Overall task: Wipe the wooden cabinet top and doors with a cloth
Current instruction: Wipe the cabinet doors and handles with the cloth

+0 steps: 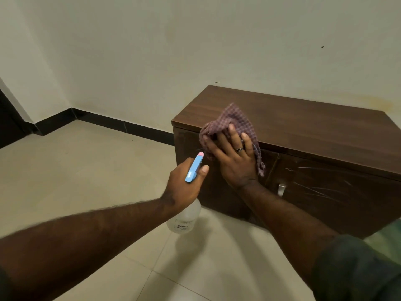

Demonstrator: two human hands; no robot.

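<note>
A low dark wooden cabinet (303,118) stands against the wall on the right. My right hand (234,157) presses a checked purple cloth (234,120) against the upper part of the left door (191,144), the cloth folding up over the top's front edge. My left hand (184,187) grips a clear spray bottle (184,220) with a blue trigger head (194,168), held just left of the cabinet front. The right door (336,192) shows streaky marks and a metal handle (281,189).
Pale floor tiles (86,181) spread to the left and in front. A cream wall (195,51) with a black skirting (121,124) runs behind the cabinet. A dark doorway edge (8,122) sits at the far left.
</note>
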